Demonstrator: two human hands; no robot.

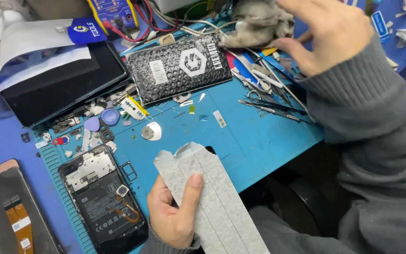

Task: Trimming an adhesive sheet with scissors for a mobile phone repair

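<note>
grey fibrous sheet (pixel 212 197), left hand (pixel 172 211) gripping

We're looking down on a phone repair bench, a small electronics workshop. A blue ribbed silicone work mat (pixel 240 136) covers the table, and on it lies an opened black smartphone with its back cover off (pixel 102 200), circuit board and flex cable bared. Steel tweezers and fine hand tools (pixel 271 101) sit in a cluster at the right, small screws and loose parts (pixel 88 127) scattered at the left. A black bubble-wrap parts pouch (pixel 179 68) lies above.
</note>
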